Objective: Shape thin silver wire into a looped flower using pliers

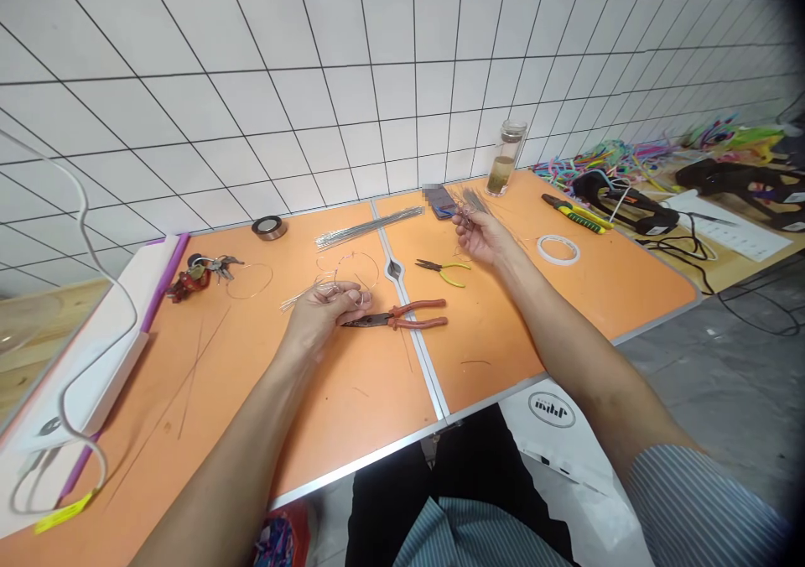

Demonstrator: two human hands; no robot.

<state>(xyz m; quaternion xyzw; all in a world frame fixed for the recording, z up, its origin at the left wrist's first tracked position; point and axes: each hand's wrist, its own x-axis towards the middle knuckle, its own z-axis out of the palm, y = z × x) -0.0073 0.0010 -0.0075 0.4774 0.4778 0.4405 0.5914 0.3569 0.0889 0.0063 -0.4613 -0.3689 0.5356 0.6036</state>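
The left hand (324, 315) is closed on thin wire loops (347, 272), just beside red-handled pliers (418, 306). Farther right, the right hand (484, 238) pinches a wire bunch (475, 202) (fingers together), near yellow-handled pliers (448, 275).

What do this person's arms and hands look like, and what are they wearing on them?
The left hand and the right hand are both bare, with no gloves, and the forearms are uncovered too. The right sleeve is a blue-grey shirt fabric with thin pale stripes, ending near the elbow. The left sleeve is out of view.
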